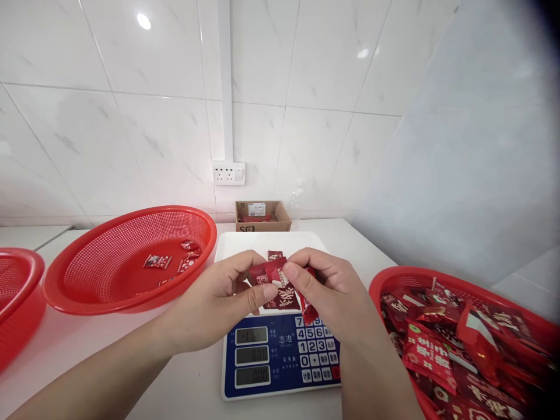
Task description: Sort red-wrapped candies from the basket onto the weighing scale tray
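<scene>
Both hands meet above a white and blue weighing scale (280,356). My left hand (219,300) pinches one side of a bunch of small red packets (280,286). My right hand (326,286) pinches the other side, fingers curled over the packets. The packets hang just over the scale's white pan (236,245). On the right, a red basket (394,277) is piled with several more red packets (437,344). Left of the scale a large red mesh basket (87,274) holds a few loose packets (157,261).
A second red basket (17,291) shows at the far left edge. A small open cardboard box (262,216) stands against the tiled wall behind the scale, under a wall socket (228,173). Everything rests on a white counter (184,385).
</scene>
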`<state>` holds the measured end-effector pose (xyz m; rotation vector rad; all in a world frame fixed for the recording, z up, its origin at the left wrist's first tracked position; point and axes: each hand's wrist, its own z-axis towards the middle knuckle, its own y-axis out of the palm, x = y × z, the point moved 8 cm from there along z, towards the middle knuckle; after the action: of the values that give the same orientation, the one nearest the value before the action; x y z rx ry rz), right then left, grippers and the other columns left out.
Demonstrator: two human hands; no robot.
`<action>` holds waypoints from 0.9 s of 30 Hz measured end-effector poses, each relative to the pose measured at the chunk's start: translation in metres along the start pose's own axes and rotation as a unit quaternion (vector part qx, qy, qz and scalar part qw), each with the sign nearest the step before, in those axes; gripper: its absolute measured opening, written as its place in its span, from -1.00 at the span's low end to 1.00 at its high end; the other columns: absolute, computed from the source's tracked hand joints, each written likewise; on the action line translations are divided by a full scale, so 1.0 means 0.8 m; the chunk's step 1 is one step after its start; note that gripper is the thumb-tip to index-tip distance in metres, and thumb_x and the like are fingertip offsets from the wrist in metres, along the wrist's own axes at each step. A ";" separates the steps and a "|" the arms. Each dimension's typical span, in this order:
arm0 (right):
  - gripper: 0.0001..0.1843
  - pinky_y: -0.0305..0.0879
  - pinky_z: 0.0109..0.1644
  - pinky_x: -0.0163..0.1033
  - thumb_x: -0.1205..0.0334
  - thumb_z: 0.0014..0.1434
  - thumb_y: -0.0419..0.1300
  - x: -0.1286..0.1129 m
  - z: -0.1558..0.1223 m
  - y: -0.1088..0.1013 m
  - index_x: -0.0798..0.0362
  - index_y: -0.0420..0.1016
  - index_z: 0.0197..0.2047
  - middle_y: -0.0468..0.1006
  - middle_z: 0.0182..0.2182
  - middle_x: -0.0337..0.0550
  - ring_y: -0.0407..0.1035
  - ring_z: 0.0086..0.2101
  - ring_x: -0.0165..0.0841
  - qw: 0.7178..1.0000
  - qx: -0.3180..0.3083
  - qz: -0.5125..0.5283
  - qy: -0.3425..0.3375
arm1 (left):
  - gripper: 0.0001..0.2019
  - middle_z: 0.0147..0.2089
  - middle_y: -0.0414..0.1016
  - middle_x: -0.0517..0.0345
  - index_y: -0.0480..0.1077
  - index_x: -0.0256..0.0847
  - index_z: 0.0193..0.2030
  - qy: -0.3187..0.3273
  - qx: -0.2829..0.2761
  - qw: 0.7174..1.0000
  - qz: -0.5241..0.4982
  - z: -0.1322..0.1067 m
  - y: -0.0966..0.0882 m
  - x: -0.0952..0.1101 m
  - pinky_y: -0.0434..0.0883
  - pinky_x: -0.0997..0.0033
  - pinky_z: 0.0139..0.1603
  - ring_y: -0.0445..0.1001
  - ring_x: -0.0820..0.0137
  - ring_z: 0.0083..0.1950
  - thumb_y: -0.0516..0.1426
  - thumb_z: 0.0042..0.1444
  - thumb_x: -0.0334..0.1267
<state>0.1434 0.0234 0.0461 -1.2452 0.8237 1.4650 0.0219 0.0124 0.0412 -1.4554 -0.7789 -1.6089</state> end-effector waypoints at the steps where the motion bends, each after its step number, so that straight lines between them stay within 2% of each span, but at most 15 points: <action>1: -0.70 0.14 -0.69 -0.52 0.00 0.19 0.20 0.000 0.000 -0.002 0.05 0.43 -0.41 0.32 -0.64 -0.38 0.15 -0.68 -0.59 1.000 0.002 0.004 -0.005 | -0.85 -0.34 0.45 0.24 0.42 -0.21 -0.22 0.007 0.011 1.000 -0.010 0.001 -0.001 0.003 0.43 0.57 -0.32 0.42 0.54 -0.33 0.20 0.18 -0.17; 5: -0.63 0.17 -0.70 -0.50 -0.12 0.06 0.29 -0.002 0.001 -0.011 0.03 0.49 -0.29 0.37 -0.59 -0.35 0.17 -0.64 -0.55 1.000 0.009 0.011 -0.022 | -0.87 -0.34 0.50 0.23 0.41 -0.22 -0.25 0.057 0.063 0.995 -0.049 0.003 -0.007 0.014 0.48 0.55 -0.27 0.48 0.54 -0.33 0.21 0.18 -0.21; 8: -0.65 0.17 -0.70 -0.47 -0.11 0.04 0.30 -0.002 -0.001 -0.009 0.03 0.49 -0.36 0.36 -0.57 -0.33 0.16 -0.63 -0.53 1.000 -0.008 -0.006 -0.008 | -0.89 -0.31 0.54 0.24 0.42 -0.19 -0.24 0.078 0.084 0.990 -0.082 0.003 -0.008 0.016 0.50 0.57 -0.23 0.52 0.54 -0.30 0.22 0.18 -0.22; 11: -0.66 0.14 -0.69 -0.44 -0.06 0.11 0.25 -0.008 -0.006 -0.008 0.04 0.44 -0.48 0.30 -0.61 -0.32 0.14 -0.63 -0.51 1.000 0.008 -0.024 -0.011 | -0.88 -0.27 0.56 0.22 0.41 -0.18 -0.21 0.075 0.072 0.989 -0.108 0.002 -0.002 0.014 0.52 0.56 -0.22 0.56 0.50 -0.25 0.23 0.16 -0.23; 15: -0.66 0.14 -0.62 -0.40 0.01 0.11 0.25 -0.019 -0.014 -0.009 0.03 0.40 -0.57 0.35 -0.62 -0.29 0.19 -0.59 -0.48 0.998 0.046 -0.007 -0.034 | -0.87 -0.23 0.59 0.15 0.40 -0.19 -0.18 0.063 0.039 0.992 -0.105 0.001 0.007 0.013 0.52 0.55 -0.23 0.59 0.42 -0.18 0.22 0.17 -0.23; 18: -0.67 0.12 -0.59 -0.39 0.05 0.10 0.25 -0.022 -0.016 -0.007 0.03 0.39 -0.59 0.38 -0.62 -0.29 0.22 -0.56 -0.46 0.998 0.040 0.015 -0.041 | -0.84 -0.23 0.60 0.13 0.42 -0.20 -0.17 0.069 0.028 0.993 -0.087 -0.002 0.007 0.014 0.52 0.54 -0.24 0.57 0.44 -0.22 0.20 0.19 -0.18; 22: -0.67 0.12 -0.57 -0.36 0.06 0.10 0.26 -0.022 -0.017 -0.007 0.03 0.39 -0.60 0.39 -0.61 -0.29 0.21 -0.58 -0.46 0.998 0.031 0.023 -0.046 | -0.77 -0.24 0.60 0.11 0.45 -0.19 -0.18 0.090 0.017 0.994 -0.068 -0.003 0.007 0.015 0.52 0.50 -0.25 0.54 0.45 -0.26 0.07 0.29 -0.10; 27: -0.66 0.20 -0.51 -0.34 0.07 0.12 0.25 -0.026 -0.014 -0.006 0.02 0.39 -0.60 0.40 -0.61 -0.27 0.27 -0.55 -0.43 0.998 0.011 -0.001 -0.068 | -0.76 -0.28 0.60 0.12 0.45 -0.20 -0.24 0.088 0.032 0.993 -0.067 0.000 0.002 0.010 0.49 0.48 -0.29 0.51 0.45 -0.30 0.05 0.31 -0.12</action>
<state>0.1505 0.0090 0.0636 -1.1177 0.7445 1.5166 0.0236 0.0100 0.0493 -1.2191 -0.8321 -1.7691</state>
